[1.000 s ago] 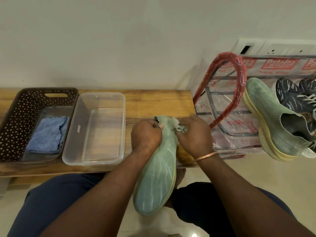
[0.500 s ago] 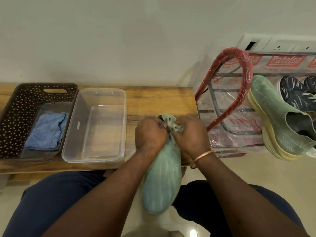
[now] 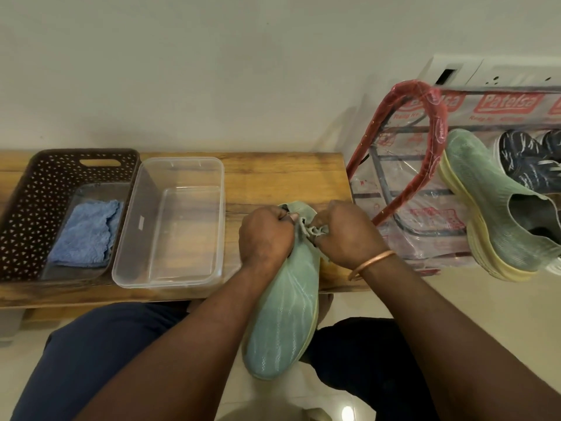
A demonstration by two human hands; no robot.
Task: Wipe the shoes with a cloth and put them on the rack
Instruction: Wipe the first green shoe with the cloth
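Note:
A pale green knit shoe (image 3: 282, 317) lies with its toe toward me and its heel end on the wooden bench (image 3: 273, 174). My left hand (image 3: 265, 235) grips the left side of the shoe's collar. My right hand (image 3: 343, 235) pinches the bunched fabric at the collar's right side. The matching green shoe (image 3: 491, 208) with a yellow sole sits on the shoe rack (image 3: 403, 153) at the right. A blue cloth (image 3: 85, 232) lies in the brown basket (image 3: 39, 189) at the left, away from both hands.
A clear plastic tub (image 3: 179, 220) stands on the bench between the basket and my hands. Dark patterned shoes (image 3: 528, 159) sit on the rack behind the green one. The rack is wrapped in printed plastic with a red curved frame. My knees are below the bench.
The shoe has turned more upright and its heel end has been drawn up between my hands. Both hands have closed in on the collar and bunched its fabric.

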